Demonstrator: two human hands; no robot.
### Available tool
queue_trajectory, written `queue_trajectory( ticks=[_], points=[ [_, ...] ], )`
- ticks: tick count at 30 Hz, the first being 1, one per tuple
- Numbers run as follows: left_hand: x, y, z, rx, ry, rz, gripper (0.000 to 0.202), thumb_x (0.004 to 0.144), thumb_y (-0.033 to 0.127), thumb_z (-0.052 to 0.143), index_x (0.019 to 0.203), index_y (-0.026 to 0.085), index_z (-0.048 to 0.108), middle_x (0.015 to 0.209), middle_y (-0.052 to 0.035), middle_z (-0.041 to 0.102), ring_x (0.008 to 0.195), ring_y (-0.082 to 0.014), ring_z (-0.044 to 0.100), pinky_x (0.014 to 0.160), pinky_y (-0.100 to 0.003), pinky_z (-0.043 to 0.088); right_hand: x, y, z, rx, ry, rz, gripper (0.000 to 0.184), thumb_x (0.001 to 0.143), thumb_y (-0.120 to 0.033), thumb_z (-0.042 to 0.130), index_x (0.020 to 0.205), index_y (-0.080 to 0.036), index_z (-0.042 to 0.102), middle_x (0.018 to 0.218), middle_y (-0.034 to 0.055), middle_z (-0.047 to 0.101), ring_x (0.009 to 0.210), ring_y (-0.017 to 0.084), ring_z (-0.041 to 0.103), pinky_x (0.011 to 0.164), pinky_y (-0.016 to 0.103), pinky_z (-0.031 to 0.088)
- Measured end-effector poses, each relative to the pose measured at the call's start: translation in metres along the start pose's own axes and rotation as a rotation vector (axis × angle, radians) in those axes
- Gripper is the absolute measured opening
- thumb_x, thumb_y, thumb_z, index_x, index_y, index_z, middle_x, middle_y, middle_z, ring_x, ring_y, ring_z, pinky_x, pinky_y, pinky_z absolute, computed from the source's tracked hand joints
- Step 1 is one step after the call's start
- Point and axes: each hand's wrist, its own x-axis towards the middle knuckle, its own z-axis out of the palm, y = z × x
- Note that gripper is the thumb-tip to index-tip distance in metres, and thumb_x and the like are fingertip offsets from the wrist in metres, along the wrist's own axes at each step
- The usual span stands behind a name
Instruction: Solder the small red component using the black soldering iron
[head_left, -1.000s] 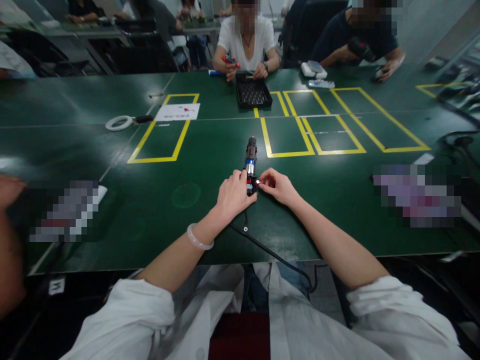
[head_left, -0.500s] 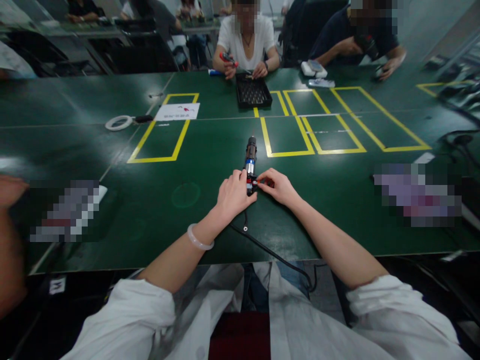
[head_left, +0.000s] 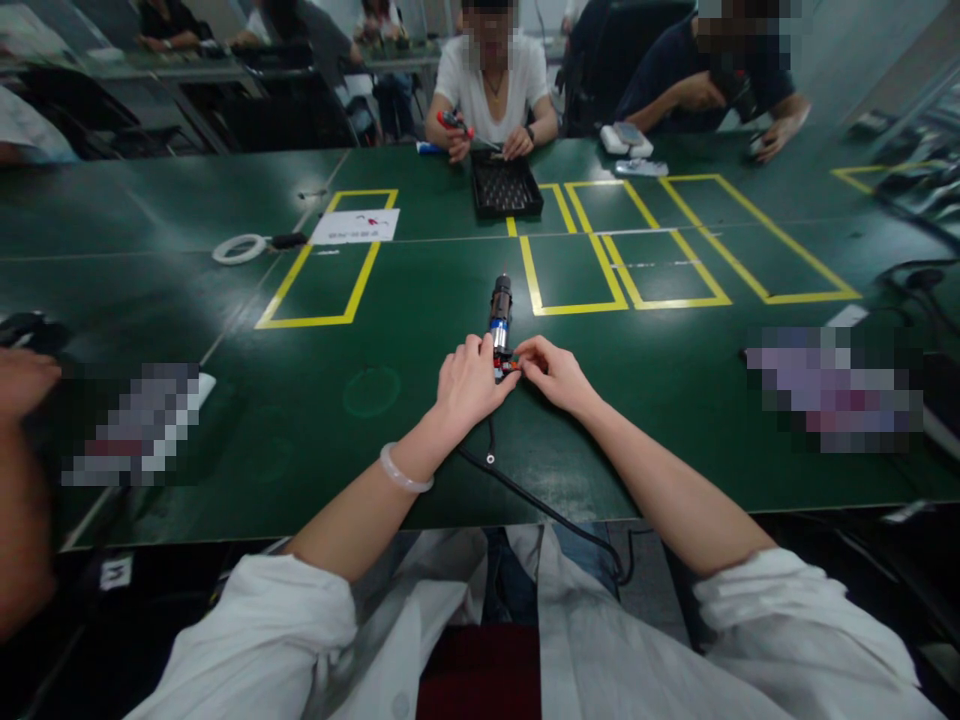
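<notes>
A black, blue and silver power tool [head_left: 499,310] lies on the green table [head_left: 315,400], pointing away from me. My left hand [head_left: 469,383] is closed around its near end, where a red part shows. My right hand [head_left: 551,372] pinches a small red piece at that same end, fingertips pressed together against the tool. A black cable [head_left: 540,505] runs from the tool's near end back over the table edge towards me. A pale bangle [head_left: 403,472] sits on my left wrist.
Yellow tape rectangles [head_left: 330,270] mark the table. A black tray [head_left: 505,185] stands at the far side, where a person in white [head_left: 491,80] holds a red tool. A white ring [head_left: 238,247] and a paper sheet [head_left: 355,224] lie far left. Another person [head_left: 22,470] sits at my left.
My right fingers have closed in tighter on the red piece at the tool's near end. My left hand has shifted slightly along the tool. The tool itself has stayed in place.
</notes>
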Motion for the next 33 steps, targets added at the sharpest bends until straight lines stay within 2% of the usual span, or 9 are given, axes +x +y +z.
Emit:
queue_trajectory(
  ticks=[7,10,13,18,24,28,33],
  points=[
    [0.005,-0.006,0.002,-0.003,0.005,-0.026,0.064,0.091,0.055,0.053,0.142,0.017,0.043,0.118,-0.0175,0.053,0.106,-0.0332,0.057,0.085,-0.04,0.045,-0.001,0.003,-0.002,0.041,-0.039,-0.019,0.02,0.088,-0.02,0.051,0.107,-0.019,0.056,0.092,0.004,0.07,0.075,0.015,0.063,0.072,0.029,0.048],
    [0.004,-0.018,-0.001,0.055,-0.012,-0.021,0.066,0.091,0.054,0.054,0.146,0.019,0.04,0.121,-0.0165,0.053,0.107,-0.0318,0.055,0.086,-0.038,0.045,-0.001,0.004,-0.003,0.015,-0.036,-0.02,0.016,0.089,-0.023,0.053,0.103,-0.019,0.059,0.091,0.0043,0.071,0.073,0.015,0.062,0.07,0.028,0.047],
    [0.003,-0.039,-0.006,0.111,-0.028,-0.048,0.068,0.091,0.056,0.051,0.147,0.02,0.04,0.125,-0.0168,0.051,0.108,-0.0319,0.054,0.087,-0.039,0.045,-0.001,0.006,-0.004,-0.019,-0.022,-0.023,0.015,0.09,-0.025,0.054,0.1,-0.019,0.062,0.088,0.0037,0.07,0.069,0.014,0.058,0.067,0.028,0.046],
    [0.006,-0.096,-0.015,0.165,-0.045,-0.171,0.068,0.091,0.061,0.044,0.146,0.02,0.042,0.125,-0.0187,0.051,0.109,-0.0353,0.054,0.087,-0.043,0.046,-0.001,0.005,-0.004,-0.042,-0.014,-0.028,0.013,0.089,-0.023,0.055,0.096,-0.018,0.064,0.084,0.0032,0.068,0.067,0.014,0.056,0.066,0.027,0.044],
    [0.015,-0.188,-0.028,0.167,-0.047,-0.386,0.074,0.088,0.068,0.041,0.14,0.016,0.047,0.128,-0.024,0.049,0.115,-0.0414,0.052,0.088,-0.048,0.046,0.0,0.003,-0.005,-0.076,-0.032,-0.046,0.013,0.089,-0.023,0.055,0.093,-0.017,0.066,0.077,0.0018,0.064,0.066,0.013,0.053,0.067,0.027,0.043],
    [0.02,-0.247,-0.038,0.134,-0.085,-0.518,0.08,0.085,0.072,0.043,0.137,0.011,0.049,0.132,-0.0256,0.046,0.115,-0.0408,0.051,0.091,-0.052,0.044,0.0,0.003,-0.005,-0.092,-0.036,-0.051,0.013,0.089,-0.023,0.055,0.092,-0.017,0.066,0.077,0.0019,0.063,0.066,0.014,0.053,0.068,0.027,0.042],
    [0.022,-0.301,-0.048,0.128,-0.106,-0.641,0.085,0.084,0.071,0.048,0.142,0.01,0.044,0.137,-0.0261,0.042,0.119,-0.0413,0.047,0.094,-0.057,0.04,0.0,0.002,-0.005,-0.102,-0.047,-0.05,0.013,0.089,-0.022,0.055,0.092,-0.017,0.066,0.078,0.0022,0.063,0.066,0.013,0.053,0.068,0.027,0.042]
  ],
)
